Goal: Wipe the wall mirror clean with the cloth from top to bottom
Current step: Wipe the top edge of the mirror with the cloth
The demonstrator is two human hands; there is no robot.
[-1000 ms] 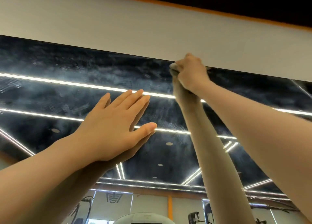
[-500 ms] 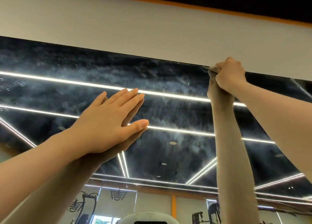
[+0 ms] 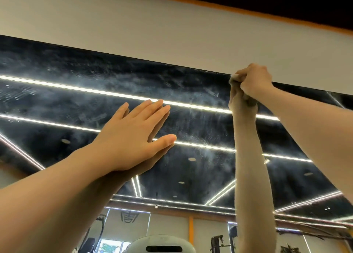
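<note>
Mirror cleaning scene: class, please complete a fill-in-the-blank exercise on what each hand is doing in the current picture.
1. The right hand grips a crumpled ____ at the top edge of the mirror.
2. The left hand lies ____ against the glass, fingers straight.
3. Above the mirror, the wall is topped by a stripe coloured ____.

Missing words: cloth; flat; orange

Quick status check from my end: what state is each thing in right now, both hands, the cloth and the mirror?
Left hand: open, fingers straight, flat against the glass.
Right hand: fist gripping the cloth, at the mirror's top edge.
Cloth: bunched inside the fist, only a pale bit showing, touching the glass.
Mirror: hazy and streaked across the upper band.
</note>
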